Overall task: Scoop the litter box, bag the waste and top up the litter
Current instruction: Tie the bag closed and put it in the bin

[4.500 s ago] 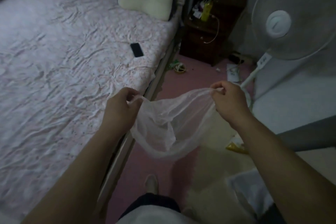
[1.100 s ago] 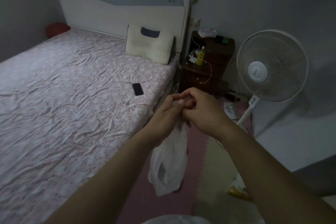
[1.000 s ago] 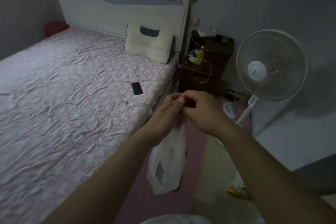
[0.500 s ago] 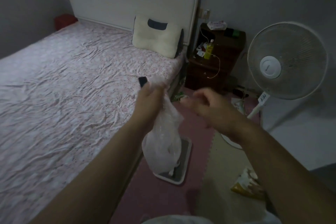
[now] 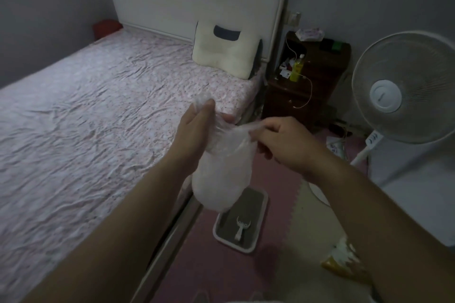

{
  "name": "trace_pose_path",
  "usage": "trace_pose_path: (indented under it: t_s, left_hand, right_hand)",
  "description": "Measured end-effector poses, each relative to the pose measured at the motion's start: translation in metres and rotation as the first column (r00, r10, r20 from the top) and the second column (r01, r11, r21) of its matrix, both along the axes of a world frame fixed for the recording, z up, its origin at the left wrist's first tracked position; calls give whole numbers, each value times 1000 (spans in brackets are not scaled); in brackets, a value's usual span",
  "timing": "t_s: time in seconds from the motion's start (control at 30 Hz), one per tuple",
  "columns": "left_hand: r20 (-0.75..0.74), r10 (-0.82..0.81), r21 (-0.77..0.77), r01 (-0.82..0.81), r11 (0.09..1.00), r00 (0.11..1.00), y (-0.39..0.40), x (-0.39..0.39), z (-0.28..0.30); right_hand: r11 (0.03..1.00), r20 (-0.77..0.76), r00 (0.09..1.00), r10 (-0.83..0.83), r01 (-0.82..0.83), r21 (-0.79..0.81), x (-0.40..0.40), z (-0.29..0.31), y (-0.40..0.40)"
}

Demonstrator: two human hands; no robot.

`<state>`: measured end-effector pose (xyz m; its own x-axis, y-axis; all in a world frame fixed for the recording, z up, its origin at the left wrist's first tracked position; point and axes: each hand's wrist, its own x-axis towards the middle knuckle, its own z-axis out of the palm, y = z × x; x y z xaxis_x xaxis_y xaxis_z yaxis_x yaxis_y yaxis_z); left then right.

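Observation:
A thin translucent plastic bag [image 5: 222, 174] hangs in front of me over the floor beside the bed. My left hand [image 5: 197, 128] grips its gathered top. My right hand [image 5: 283, 140] pinches a strip of the bag's rim and holds it out to the right. Below the bag, a small white-rimmed litter box [image 5: 258, 224] with grey litter sits on the pink floor mat. A white scoop [image 5: 241, 227] lies in it.
The bed [image 5: 98, 130] with a pillow [image 5: 226, 54] fills the left side. A dark nightstand [image 5: 307, 81] stands at the back, a white standing fan [image 5: 403, 88] on the right. A yellow-white bag [image 5: 344, 261] lies on the floor at the lower right.
My right hand, apart from the bag half a second ago, now pinches its rim. The view has tipped down, showing the whole litter box and scoop.

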<state>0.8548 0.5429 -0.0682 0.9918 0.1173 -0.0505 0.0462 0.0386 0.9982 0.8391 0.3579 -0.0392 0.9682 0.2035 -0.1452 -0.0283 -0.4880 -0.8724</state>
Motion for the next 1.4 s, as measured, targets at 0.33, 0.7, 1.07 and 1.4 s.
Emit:
trace_pose_path:
  t_s: [0.33,0.7,1.07,1.4]
  left_hand:
    - [183,-310,-15,318,948,933,-4,5,32]
    - [251,-419,87,410,908,873,12,19,54]
    - [343,-345,126,321,939,874,4,15,101]
    - [77,-577,21,577,816,813,51,-6,32]
  right_hand:
    - [993,249,968,23,6,-117,16,28,18]
    - [944,236,968,-80,-2,329,21,51,-6]
    - [939,126,991,38,-79,336,-1,12,67]
    - [833,-126,985,-115,164,528,6,9,77]
